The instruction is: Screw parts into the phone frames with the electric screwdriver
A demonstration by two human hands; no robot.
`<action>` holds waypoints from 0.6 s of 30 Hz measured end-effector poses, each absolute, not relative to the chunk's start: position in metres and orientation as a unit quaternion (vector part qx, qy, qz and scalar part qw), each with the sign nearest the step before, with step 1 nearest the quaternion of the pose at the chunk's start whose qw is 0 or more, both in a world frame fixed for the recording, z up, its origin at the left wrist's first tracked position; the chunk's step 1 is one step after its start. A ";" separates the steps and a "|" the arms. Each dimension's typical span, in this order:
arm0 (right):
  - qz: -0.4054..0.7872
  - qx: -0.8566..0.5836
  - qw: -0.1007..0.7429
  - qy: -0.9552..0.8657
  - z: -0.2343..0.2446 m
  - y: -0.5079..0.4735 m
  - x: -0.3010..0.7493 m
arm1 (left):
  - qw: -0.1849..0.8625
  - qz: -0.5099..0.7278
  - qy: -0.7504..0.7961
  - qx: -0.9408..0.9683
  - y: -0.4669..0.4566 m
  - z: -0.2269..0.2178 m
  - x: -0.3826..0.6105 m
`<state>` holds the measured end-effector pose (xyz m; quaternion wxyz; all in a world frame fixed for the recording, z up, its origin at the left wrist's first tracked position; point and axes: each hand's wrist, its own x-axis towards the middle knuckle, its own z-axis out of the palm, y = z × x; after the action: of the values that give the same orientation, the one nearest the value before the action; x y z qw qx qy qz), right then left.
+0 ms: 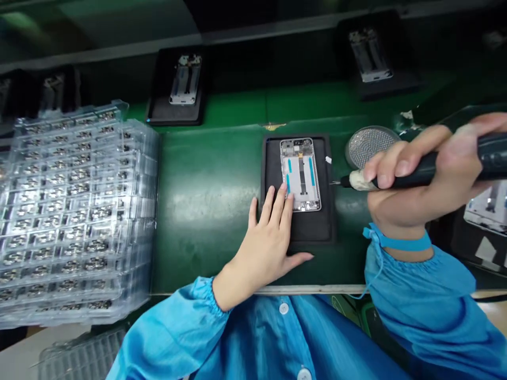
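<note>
We see the phone frame (pixel 301 174) lying face-open in a black tray (pixel 304 229) on the green belt (pixel 206 200). Left hand (pixel 269 237) rests flat on the tray, fingers slightly spread, tips touching the frame's lower left. Right hand (pixel 420 174) grips a black screwdriver (pixel 431 171), its tip just right of the tray. Stacked clear trays (pixel 75 211) sit far left.

Black rectangular carrier pads each bearing a silver phone frame: three, at (pixel 301 221), (pixel 176 113), (pixel 380 84). Black electric screwdriver (pixel 435 171): one. Round silver mesh dish (pixel 370 143): one. Stack of clear plastic component trays (pixel 75 211): one.
</note>
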<state>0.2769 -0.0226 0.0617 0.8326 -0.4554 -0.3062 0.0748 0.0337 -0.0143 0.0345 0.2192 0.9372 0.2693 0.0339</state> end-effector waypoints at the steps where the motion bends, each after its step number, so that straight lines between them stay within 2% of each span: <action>1: 0.059 -0.460 0.834 -0.299 0.062 -0.023 0.283 | 0.194 -0.002 0.272 0.943 -0.011 0.023 0.032; 4: 0.028 -0.461 0.839 -0.287 0.060 -0.024 0.299 | 0.148 -0.027 0.290 0.945 0.027 0.006 0.050; 7: 0.009 -0.457 0.846 -0.273 0.056 -0.023 0.308 | 0.126 -0.011 0.352 0.928 0.095 0.011 0.096; 11: -0.011 -0.459 0.849 -0.262 0.053 -0.020 0.313 | 0.084 0.081 0.436 0.892 0.165 0.030 0.182; 14: -0.028 -0.470 0.842 -0.262 0.048 -0.020 0.321 | 0.147 0.117 0.399 0.897 0.178 0.036 0.255; 18: -0.028 -0.486 0.835 -0.256 0.040 -0.022 0.335 | 0.283 0.030 0.415 0.864 0.176 0.034 0.343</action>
<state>0.3355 -0.0217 0.0405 0.8350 -0.4860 -0.2564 -0.0276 0.3428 0.1757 0.0343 0.2833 0.8641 0.4150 0.0296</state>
